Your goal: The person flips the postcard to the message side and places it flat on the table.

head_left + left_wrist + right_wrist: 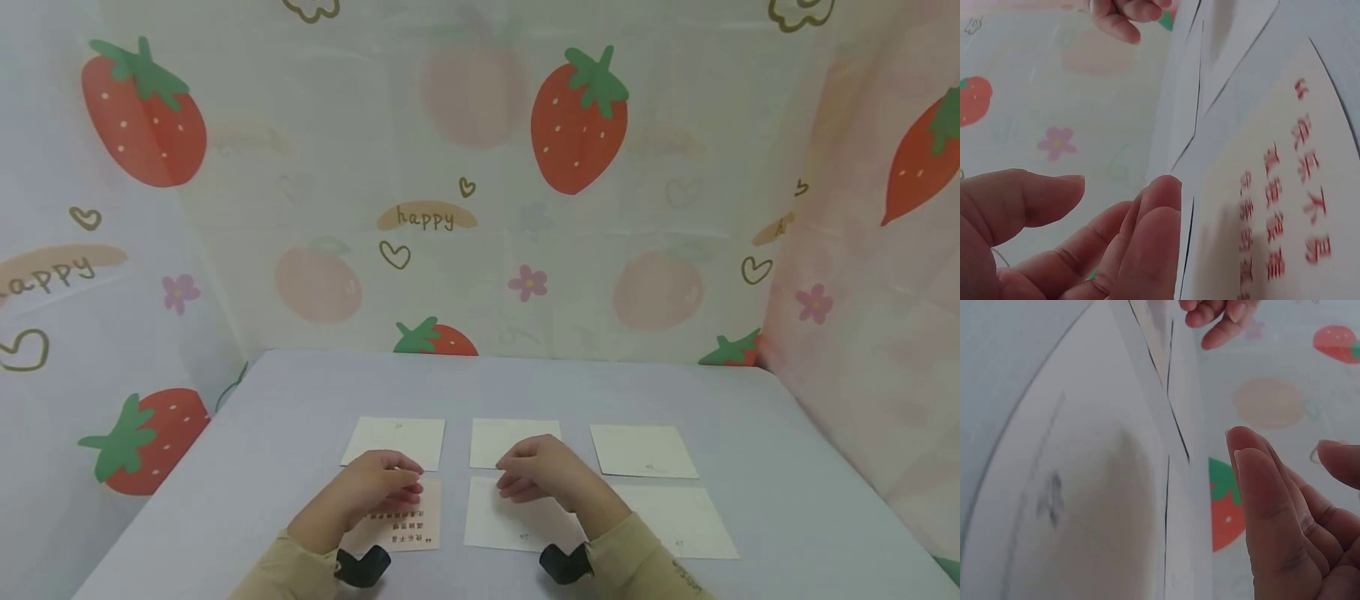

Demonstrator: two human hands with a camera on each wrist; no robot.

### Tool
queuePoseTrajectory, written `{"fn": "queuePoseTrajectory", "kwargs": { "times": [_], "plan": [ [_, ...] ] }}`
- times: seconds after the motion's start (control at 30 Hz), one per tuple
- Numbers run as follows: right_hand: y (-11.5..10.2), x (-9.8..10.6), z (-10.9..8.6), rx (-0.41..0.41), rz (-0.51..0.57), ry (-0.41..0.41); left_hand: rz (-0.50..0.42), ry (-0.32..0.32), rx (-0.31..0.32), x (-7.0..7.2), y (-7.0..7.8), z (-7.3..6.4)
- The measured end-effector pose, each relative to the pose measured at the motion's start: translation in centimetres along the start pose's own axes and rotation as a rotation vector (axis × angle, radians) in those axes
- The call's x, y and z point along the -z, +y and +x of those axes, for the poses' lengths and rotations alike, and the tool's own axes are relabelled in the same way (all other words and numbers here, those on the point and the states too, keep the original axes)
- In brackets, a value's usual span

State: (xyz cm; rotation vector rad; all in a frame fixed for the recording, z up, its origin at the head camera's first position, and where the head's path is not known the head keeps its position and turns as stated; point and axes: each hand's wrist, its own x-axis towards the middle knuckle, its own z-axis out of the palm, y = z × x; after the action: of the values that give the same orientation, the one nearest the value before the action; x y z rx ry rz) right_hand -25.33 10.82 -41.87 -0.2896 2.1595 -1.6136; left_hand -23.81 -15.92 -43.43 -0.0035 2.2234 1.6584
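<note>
My left hand (378, 485) hovers over a cream card (420, 521) printed with lines of red characters, which lies at the front left. In the left wrist view that hand's thumb and fingers are apart, nothing between them. To the right, my right hand (551, 477) hangs above a blank white card (495, 521) with a tiny mark. Its fingers (1266, 500) are loosely bent and hold nothing in the right wrist view. Behind the hands lie a back-left card (375, 433), a back-middle card (487, 437) and a back-right card (645, 450), all pale.
Another pale card (690, 517) lies at the front right, partly behind the right forearm. The cards sit in two rows on a white table (780, 467). Strawberry-patterned cloth (480, 275) stands behind and at both sides. Each wrist carries a black device (367, 568).
</note>
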Motion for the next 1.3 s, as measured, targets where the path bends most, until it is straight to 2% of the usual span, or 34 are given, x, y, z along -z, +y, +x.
{"fn": "queuePoseTrajectory", "kwargs": {
  "times": [0.2, 0.47, 0.6, 0.8, 1.07, 1.3],
  "plan": [
    [0.0, -2.4, 1.0, -0.024, 0.062, -0.001, 0.019, 0.091, 0.059, 1.4, -0.6, -0.6],
    [0.5, -4.9, 1.4, -0.05, 0.117, 0.007, 0.043, 0.215, 0.114, 4.2, -1.0, -1.9],
    [0.7, -5.5, 1.4, -0.053, 0.128, 0.009, 0.059, 0.225, 0.129, 5.3, -1.2, -2.3],
    [0.7, -5.9, 1.3, -0.054, 0.131, 0.008, 0.064, 0.234, 0.162, 6.2, -1.6, -2.7],
    [0.9, -6.2, 1.2, -0.068, 0.109, 0.0, 0.14, 0.303, 0.16, 8.0, -2.8, -2.9],
    [0.9, -6.4, 1.3, -0.077, 0.1, 0.001, 0.121, 0.354, 0.213, 9.4, -4.0, -2.7]
  ]
}}
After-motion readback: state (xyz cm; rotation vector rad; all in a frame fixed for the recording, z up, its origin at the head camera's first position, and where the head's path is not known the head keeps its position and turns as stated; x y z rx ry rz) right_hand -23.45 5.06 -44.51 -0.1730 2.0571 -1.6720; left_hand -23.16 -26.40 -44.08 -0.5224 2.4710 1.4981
